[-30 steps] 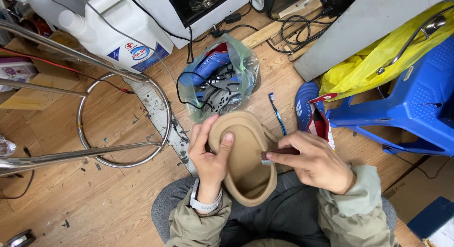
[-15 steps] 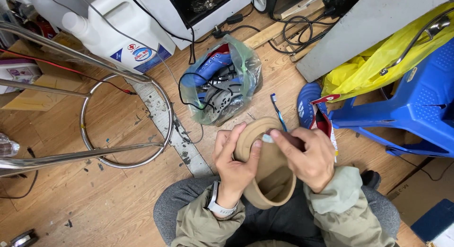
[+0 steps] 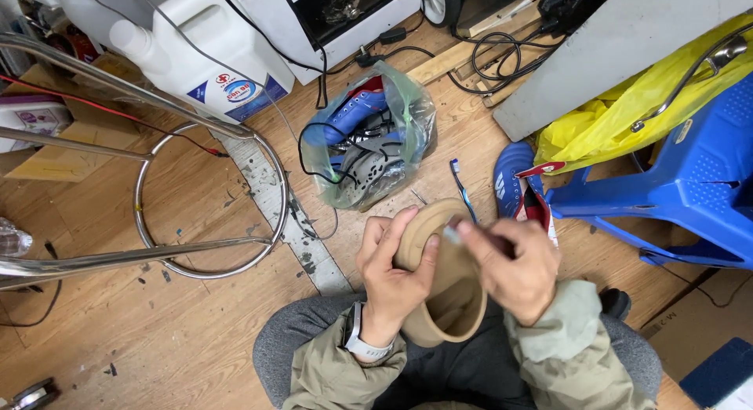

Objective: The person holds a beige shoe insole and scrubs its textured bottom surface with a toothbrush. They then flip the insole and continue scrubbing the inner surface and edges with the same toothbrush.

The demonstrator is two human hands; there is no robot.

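You are gripping a tan shoe sole (image 3: pixel 447 288) over your lap, your left hand (image 3: pixel 392 273) wrapped around its left edge with the thumb pressing on its face. Your right hand (image 3: pixel 514 261) is pinching a small pale tool (image 3: pixel 452 234) against the sole's top end. A toothbrush (image 3: pixel 463 189) is lying on the wooden floor (image 3: pixel 196 331) just beyond, beside a plastic bag (image 3: pixel 369 147).

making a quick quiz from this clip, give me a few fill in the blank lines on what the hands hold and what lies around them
1. Both hands grip a tan rubber shoe sole, the left hand wearing a ____ at its wrist.
2. The right hand pinches a small tool against the sole's ____ end.
3. On the wooden floor beyond the sole lies a blue ____.
4. The plastic bag holds a ____ shoe.

Missing words: watch; far; toothbrush; blue
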